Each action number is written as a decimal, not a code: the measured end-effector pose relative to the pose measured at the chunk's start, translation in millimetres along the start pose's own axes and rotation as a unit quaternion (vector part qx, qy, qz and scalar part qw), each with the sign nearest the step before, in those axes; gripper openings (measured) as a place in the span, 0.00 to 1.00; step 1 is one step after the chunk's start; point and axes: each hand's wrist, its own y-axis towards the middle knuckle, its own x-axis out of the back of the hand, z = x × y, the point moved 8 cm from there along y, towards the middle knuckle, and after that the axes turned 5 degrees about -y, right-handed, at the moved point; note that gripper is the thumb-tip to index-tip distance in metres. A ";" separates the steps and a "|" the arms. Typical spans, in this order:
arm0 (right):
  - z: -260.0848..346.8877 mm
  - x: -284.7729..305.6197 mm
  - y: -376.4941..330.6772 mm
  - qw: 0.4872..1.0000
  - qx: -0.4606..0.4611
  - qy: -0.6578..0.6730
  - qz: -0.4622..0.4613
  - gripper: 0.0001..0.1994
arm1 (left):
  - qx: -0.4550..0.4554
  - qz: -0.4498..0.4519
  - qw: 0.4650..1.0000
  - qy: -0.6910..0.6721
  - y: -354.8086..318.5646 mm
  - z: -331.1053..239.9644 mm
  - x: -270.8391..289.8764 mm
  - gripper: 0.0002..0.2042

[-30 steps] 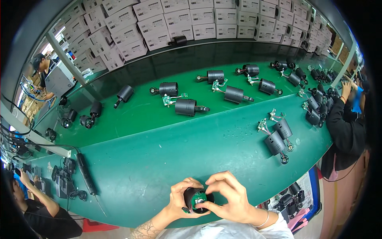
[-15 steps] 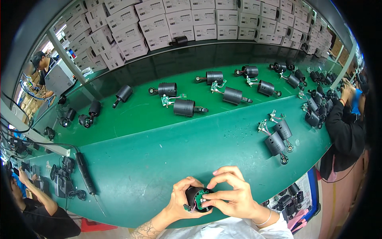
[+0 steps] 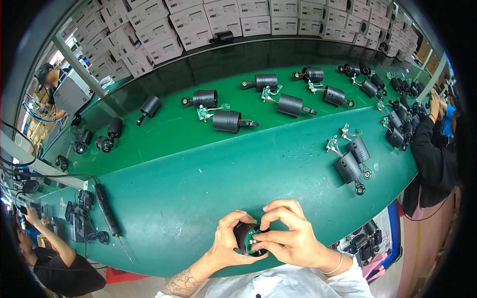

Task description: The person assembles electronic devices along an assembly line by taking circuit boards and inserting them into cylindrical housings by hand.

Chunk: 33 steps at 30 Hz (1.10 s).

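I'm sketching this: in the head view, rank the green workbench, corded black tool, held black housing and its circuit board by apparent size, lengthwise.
1. Green workbench
2. Corded black tool
3. Held black housing, partly hidden
4. Circuit board, partly hidden

bench (image 3: 213, 184) free ahead of left hand (image 3: 226, 243); screwdriver (image 3: 107, 211) blocks left, two black cylinders (image 3: 348, 169) right.

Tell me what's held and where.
Left hand: black cylindrical housing, gripped around its outer side. Right hand: at the green board inside; grip unclear.

circuit board (image 3: 249, 237): partly behind right hand (image 3: 293, 239) | top boxes (image 3: 253, 7): cut by upper edge
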 end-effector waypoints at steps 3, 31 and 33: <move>2.5 1.9 -0.5 1.000 -0.004 -0.011 -0.007 0.05 | 0.019 -0.004 1.000 -0.013 -1.6 2.4 -1.6 0.43; 12.3 27.5 13.3 0.999 0.016 0.034 -0.023 0.06 | 0.036 -0.067 0.990 -0.118 11.8 -7.0 -8.7 0.49; 16.4 26.7 9.6 0.998 0.033 -0.018 -0.041 0.06 | 0.026 -0.077 0.992 -0.096 13.2 -8.3 -9.0 0.46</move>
